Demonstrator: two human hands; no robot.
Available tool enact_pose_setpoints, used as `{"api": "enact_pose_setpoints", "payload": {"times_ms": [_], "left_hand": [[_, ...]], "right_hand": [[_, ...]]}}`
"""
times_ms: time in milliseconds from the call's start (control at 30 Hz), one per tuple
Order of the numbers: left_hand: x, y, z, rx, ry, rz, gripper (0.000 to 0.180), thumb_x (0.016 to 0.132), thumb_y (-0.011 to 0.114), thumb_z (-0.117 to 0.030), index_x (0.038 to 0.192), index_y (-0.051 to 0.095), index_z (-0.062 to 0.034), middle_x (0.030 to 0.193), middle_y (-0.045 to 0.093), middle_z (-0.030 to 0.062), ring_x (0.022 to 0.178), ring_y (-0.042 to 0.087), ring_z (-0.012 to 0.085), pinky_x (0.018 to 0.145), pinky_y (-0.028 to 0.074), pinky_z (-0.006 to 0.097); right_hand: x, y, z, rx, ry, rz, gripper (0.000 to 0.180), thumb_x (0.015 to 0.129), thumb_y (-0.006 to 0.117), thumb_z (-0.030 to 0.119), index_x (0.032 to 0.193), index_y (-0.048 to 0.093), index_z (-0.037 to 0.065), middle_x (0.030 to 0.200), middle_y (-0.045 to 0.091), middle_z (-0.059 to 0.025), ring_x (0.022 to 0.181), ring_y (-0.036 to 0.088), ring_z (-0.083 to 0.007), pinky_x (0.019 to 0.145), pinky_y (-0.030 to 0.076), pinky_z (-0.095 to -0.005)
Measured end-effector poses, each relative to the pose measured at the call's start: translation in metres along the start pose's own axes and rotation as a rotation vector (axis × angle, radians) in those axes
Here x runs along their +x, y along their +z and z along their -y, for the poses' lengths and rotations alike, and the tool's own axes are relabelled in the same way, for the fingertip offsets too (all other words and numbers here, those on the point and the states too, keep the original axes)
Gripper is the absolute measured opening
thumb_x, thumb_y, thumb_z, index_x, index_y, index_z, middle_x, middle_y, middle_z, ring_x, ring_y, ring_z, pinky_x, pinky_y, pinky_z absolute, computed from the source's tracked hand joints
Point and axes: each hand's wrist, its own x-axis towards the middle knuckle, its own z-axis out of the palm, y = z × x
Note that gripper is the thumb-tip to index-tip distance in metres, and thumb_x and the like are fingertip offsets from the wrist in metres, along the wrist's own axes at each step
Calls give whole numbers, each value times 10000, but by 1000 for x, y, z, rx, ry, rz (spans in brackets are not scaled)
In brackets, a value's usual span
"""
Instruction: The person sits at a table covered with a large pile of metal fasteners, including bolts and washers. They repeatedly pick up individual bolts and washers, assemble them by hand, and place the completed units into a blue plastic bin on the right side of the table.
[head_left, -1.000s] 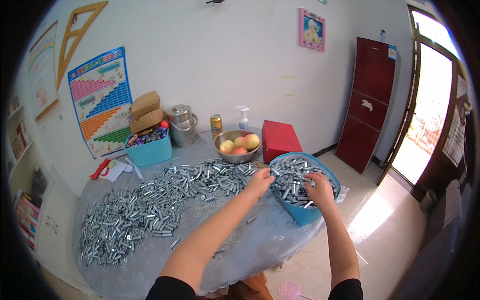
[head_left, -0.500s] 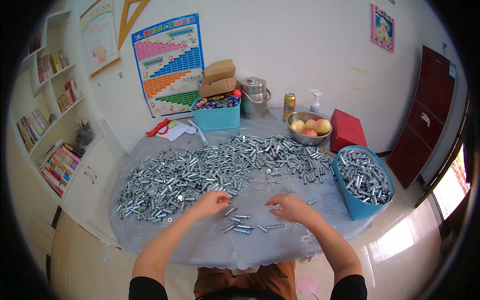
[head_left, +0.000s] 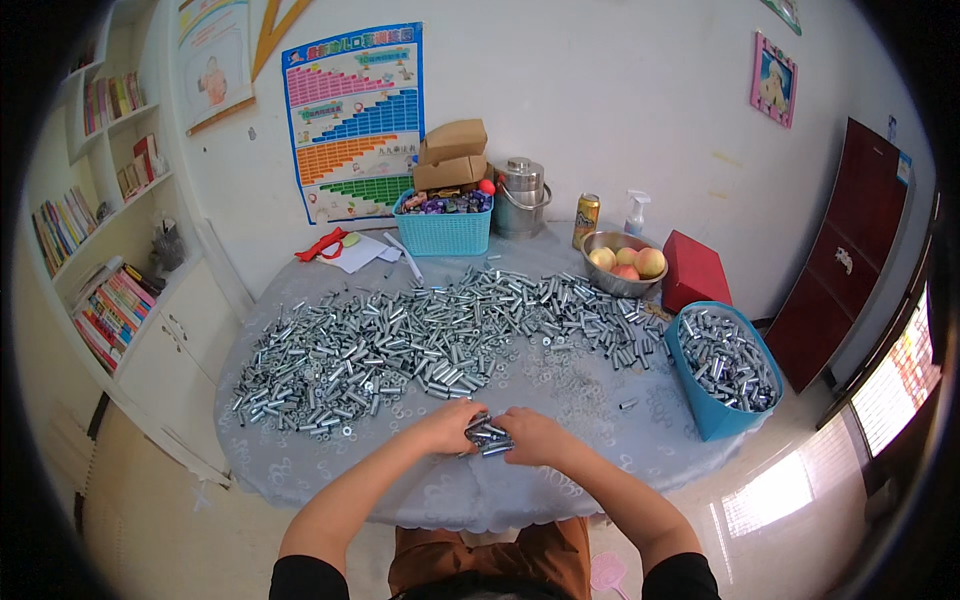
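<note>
Near the front of the table, a small cluster of silver expansion bolts [head_left: 488, 436] is pressed together between my two hands. My left hand [head_left: 447, 428] curls round its left side, fingers against the metal. From the right, my right hand [head_left: 533, 437] closes on the same cluster, thumb and fingers bent inward. Whether the bolts still touch the cloth cannot be made out. Just beyond my hands spreads a large heap of similar bolts [head_left: 400, 345], with loose washers and nuts [head_left: 548, 377] along its near side. More bolts fill a blue bin [head_left: 708, 395] at the table's right.
A grey patterned cloth covers the table [head_left: 600, 480]. Along the back stand a turquoise basket [head_left: 440, 235] with packets, a steel pot [head_left: 521, 200], a can [head_left: 586, 220], a spray bottle [head_left: 636, 212], a bowl [head_left: 620, 285] of fruit and a red box [head_left: 697, 270]. One bolt [head_left: 628, 404] lies apart.
My hands have come together from either side. The bolts that lay scattered at the front are now gathered between them. The whole view has shifted slightly.
</note>
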Motion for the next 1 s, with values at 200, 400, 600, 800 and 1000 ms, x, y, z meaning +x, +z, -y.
{"api": "enact_pose_setpoints", "payload": {"times_ms": [200, 400, 600, 800, 1000], "left_hand": [[-9, 4, -27, 94, -123, -84, 472, 621, 691, -198, 1002, 494, -1, 1006, 526, 201, 944, 529, 355, 808, 453, 413], [-19, 15, -31, 147, -135, -114, 350, 694, 626, -177, 935, 450, 8, 901, 551, 211, 835, 563, 383, 731, 463, 457], [-18, 15, -31, 165, -115, -123, 290, 730, 580, -144, 922, 423, 6, 885, 559, 215, 819, 566, 391, 697, 462, 468], [-13, 18, -20, 130, -128, -97, 248, 752, 558, -160, 910, 442, -8, 837, 578, 198, 804, 573, 379, 689, 450, 471], [-13, 15, 10, -68, -146, -217, 242, 806, 536, -186, 954, 465, -8, 800, 597, 184, 727, 589, 339, 639, 460, 429]], "right_hand": [[8, 6, 7, -31, 72, -78, 398, 633, 646, 188, 1005, 560, 78, 976, 547, -113, 962, 528, -304, 817, 455, -390], [15, 12, 7, -91, -10, -72, 278, 639, 622, 191, 872, 531, 67, 905, 563, -130, 881, 563, -310, 754, 470, -403], [20, 16, -2, -47, -65, -82, 267, 639, 615, 177, 861, 523, 59, 864, 578, -138, 839, 578, -324, 717, 469, -418], [16, 6, -6, 44, -126, -70, 287, 674, 621, 186, 904, 527, 41, 850, 594, -151, 833, 576, -345, 730, 459, -425], [21, -1, -20, 143, 138, -35, 344, 745, 597, 224, 1003, 527, 7, 950, 607, -190, 887, 582, -340, 760, 453, -405]]}}
